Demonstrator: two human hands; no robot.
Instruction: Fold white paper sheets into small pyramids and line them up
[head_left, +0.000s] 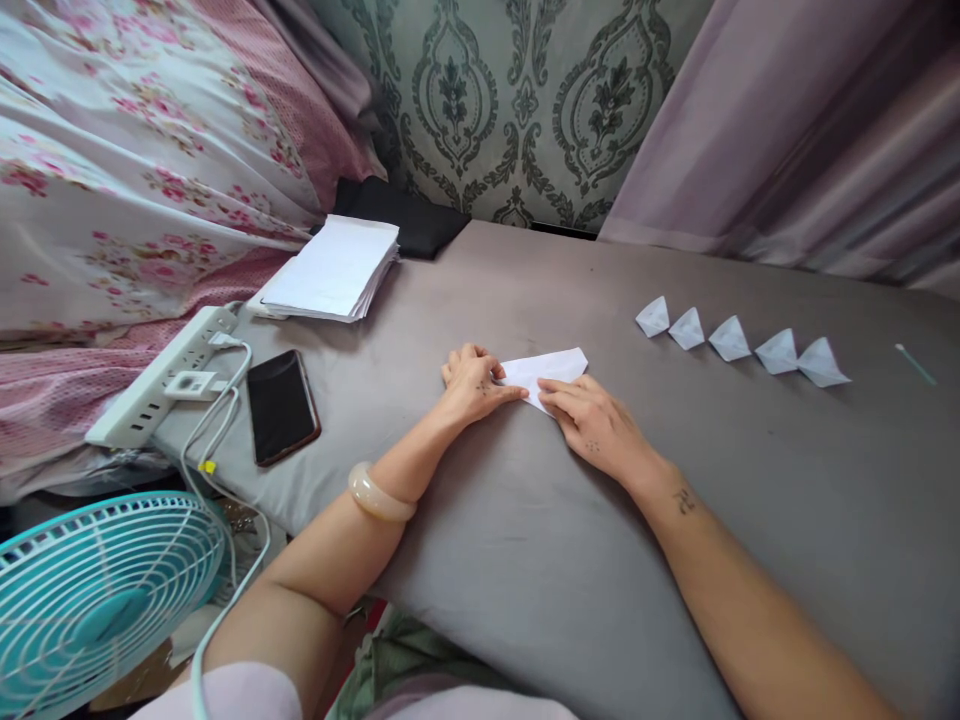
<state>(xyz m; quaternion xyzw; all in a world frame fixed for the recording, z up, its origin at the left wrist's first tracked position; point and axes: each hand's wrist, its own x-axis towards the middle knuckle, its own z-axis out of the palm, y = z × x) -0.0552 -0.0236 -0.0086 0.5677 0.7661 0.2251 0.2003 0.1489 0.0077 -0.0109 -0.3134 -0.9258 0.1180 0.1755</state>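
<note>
A sheet of white paper [555,366], folded into a narrow slanted shape, lies on the grey-covered surface between both hands. My left hand [474,386] grips its left end, with the thumb stretched along the near edge and the other fingers curled. From the right, my right hand [600,428] presses its fingers together onto the near edge, and the fingertips of both hands almost meet there. Part of the paper is hidden under the fingers. Off to the right, several small folded paper boats [730,340] stand in a slanting row.
A stack of white paper [330,268] lies at the back left, by a black cloth-like item [427,222]. Nearer are a phone [283,408], a power strip [161,380] with cables and a turquoise fan [112,610]. A thin stick [916,365] lies far right.
</note>
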